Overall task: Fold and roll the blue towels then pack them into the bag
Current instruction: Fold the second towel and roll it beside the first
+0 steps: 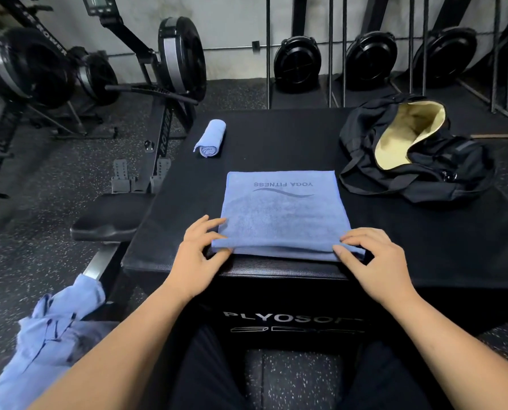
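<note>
Folded towel: a blue folded towel [282, 214] lies flat on the near part of the box top, square to the person, with its near edge at the box's front edge. Dark print reading "YOGA FITNESS", upside down from this view, runs along its far side.

Left hand: the left hand [199, 261] grasps the near left corner of the folded towel, fingers over the top layer and thumb at the near edge.

Right hand: the right hand [377, 261] grasps the near right corner the same way, fingertips on top and thumb against the folded edge.

Near edge: between the two hands it is raised slightly into a thick lip of several layers.

Rolled towel: a second blue towel, the rolled towel [210, 139], lies on the far left part of the box top, well apart from the folded one, its spiral end facing the camera.

Bag: a black bag [442, 170] sits on the far right part of the box top, its mouth open and showing a pale yellow lining. Its strap loops out beside the folded towel's far right corner.

Box: a black padded box [276, 143] with white lettering on its front face stands between the person's knees.

Loose towels: a crumpled heap of loose towels [54, 335], also blue, lies at the lower left, off the box.

Rowing machine: a rowing machine [169, 69] stands to the left of the box, its black seat [104, 220] just beside the box's near left corner.
</note>
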{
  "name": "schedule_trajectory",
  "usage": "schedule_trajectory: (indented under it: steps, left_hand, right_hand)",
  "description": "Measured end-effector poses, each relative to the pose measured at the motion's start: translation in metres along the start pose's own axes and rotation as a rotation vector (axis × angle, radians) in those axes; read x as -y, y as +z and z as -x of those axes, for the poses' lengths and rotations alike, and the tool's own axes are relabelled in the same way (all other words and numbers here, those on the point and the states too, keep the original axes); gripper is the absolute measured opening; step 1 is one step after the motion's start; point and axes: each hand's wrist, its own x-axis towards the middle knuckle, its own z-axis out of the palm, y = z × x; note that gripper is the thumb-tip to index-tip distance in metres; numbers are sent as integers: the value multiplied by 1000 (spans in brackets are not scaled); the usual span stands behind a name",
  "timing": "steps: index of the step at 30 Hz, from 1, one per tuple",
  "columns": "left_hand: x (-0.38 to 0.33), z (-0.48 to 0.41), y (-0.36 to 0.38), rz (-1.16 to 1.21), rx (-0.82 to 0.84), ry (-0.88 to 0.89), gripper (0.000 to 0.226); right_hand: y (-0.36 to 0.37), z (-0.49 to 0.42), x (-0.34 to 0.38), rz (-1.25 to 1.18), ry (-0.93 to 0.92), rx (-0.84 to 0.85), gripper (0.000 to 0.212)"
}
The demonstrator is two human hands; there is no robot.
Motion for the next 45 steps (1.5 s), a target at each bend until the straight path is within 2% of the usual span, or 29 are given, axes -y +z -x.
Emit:
schedule_trajectory:
  steps: [1,4,8,10,14,21,24,32,40,45]
  left_hand:
    - [-1,0,-1,6,-8,-19,10]
    - [-5,-2,-2,22,-14,-80,27]
    - [-6,-3,-2,66,-41,-106,27]
    - [-7,-3,-2,103,-67,-124,24]
    - [-4,-4,-1,153,-140,-187,13]
    - [-5,-2,3,262,-193,-205,8]
    - [-7,-3,4,282,-222,-202,2]
    - [-20,2,1,287,-195,-286,14]
    - [-40,31,-13,300,-198,-307,21]
    - [-51,-15,-21,348,-229,-342,20]
  right_hand:
    - [-1,-1,1,-6,20,-3,14]
    - [-3,-1,1,27,9,59,24]
    - [-1,0,-7,47,-29,116,17]
    - [-3,-2,-7,29,76,64,8]
    - [-5,-5,-1,-82,296,-27,14]
    - [-8,-12,11,-218,404,-82,7]
    - [-7,-14,15,-254,411,-91,19]
    - [-6,-12,20,-264,463,-80,3]
    - [-25,11,26,-258,405,-34,8]
    - [-24,-45,24,-228,402,-22,10]
